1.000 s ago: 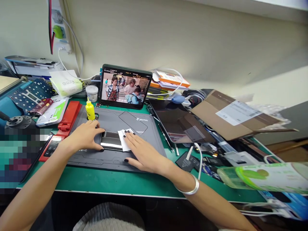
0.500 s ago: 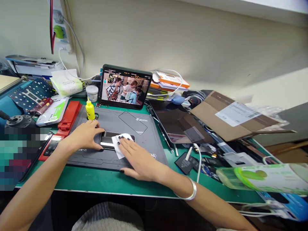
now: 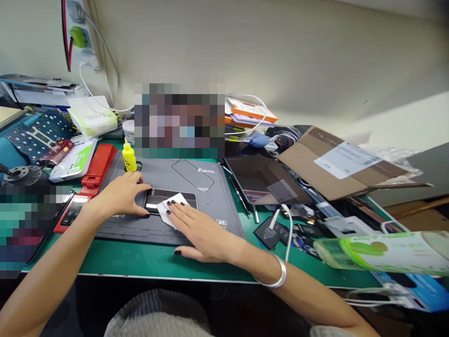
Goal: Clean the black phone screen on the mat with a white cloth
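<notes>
A flat black phone with a shiny glass face (image 3: 153, 197) lies on a big dark grey mat with thin lines and white print (image 3: 210, 208). The mat is spread on a green surface (image 3: 140, 260). The left hand (image 3: 122, 194) holds the left end of the phone, with the thumb on the near edge and a finger on the far edge. The right hand (image 3: 201, 234) is flat and grips nothing. Its fingertips press a folded white wipe (image 3: 163, 213) on top of the phone. The wipe hides part of the glass and hangs over the near edge. The right thumb sticks out to the side, over the near edge of the mat. A shiny silver bangle (image 3: 278, 276) sits on the right wrist.

Just past the left hand stands a small yellow bottle with a pointed tip (image 3: 129, 158). To the left of the mat is a long red tool with a folding arm and buttons (image 3: 100, 164). On the right side are a big black glass panel (image 3: 263, 180) and an open brown cardboard box (image 3: 301, 159). A flat black battery (image 3: 268, 232) lies nearer, beside a white cable (image 3: 289, 229).
</notes>
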### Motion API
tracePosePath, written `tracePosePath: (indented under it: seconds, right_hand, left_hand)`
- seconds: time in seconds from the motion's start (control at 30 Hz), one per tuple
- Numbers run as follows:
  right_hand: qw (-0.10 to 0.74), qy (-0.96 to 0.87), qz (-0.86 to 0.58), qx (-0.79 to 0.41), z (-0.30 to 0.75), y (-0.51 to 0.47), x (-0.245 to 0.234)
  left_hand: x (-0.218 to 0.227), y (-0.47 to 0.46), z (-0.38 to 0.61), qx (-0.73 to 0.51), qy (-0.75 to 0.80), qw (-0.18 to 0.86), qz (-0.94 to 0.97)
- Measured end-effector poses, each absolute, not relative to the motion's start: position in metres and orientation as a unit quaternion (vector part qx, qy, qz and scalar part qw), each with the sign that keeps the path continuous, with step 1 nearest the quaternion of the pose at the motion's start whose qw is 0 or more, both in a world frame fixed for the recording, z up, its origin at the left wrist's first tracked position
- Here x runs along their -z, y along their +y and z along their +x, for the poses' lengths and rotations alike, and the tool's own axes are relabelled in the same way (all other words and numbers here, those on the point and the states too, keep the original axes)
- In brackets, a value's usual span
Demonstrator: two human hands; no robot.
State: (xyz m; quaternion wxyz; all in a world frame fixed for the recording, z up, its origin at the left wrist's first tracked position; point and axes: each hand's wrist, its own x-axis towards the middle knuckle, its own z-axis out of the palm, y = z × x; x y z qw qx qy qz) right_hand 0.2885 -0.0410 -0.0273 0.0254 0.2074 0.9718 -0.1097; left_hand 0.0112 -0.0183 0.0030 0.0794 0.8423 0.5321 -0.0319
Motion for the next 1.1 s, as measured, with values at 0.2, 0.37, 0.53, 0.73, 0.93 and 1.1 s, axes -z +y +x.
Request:
tracePosePath:
  seconds: [0.2,0.37,0.53,0.73,0.93,1.1]
  right_hand:
    - [0.004,0.952,0.291,0.090,0.298,-0.029,0.033]
    - [-0.002,0.969,0.218,0.113,0.294,-0.040,0.033]
    - [-0.002,0.952,0.295,0.083,0.301,-0.029,0.032]
    - [0.005,0.967,0.236,0.100,0.295,-0.040,0.031]
    - [-0.007,0.948,0.309,0.074,0.302,-0.029,0.031]
    - [0.010,0.964,0.248,0.095,0.296,-0.046,0.028]
  left_hand:
    - [-0.003,-0.019,0.012,0.034,0.536,0.077,0.840]
    - [-0.004,-0.019,0.012,0.040,0.532,0.072,0.843]
    - [-0.005,-0.018,0.013,0.044,0.535,0.078,0.840]
    - [-0.006,-0.019,0.013,0.051,0.532,0.073,0.842]
    - [-0.002,-0.018,0.012,0.048,0.532,0.068,0.843]
    - [-0.004,-0.019,0.012,0.051,0.531,0.062,0.843]
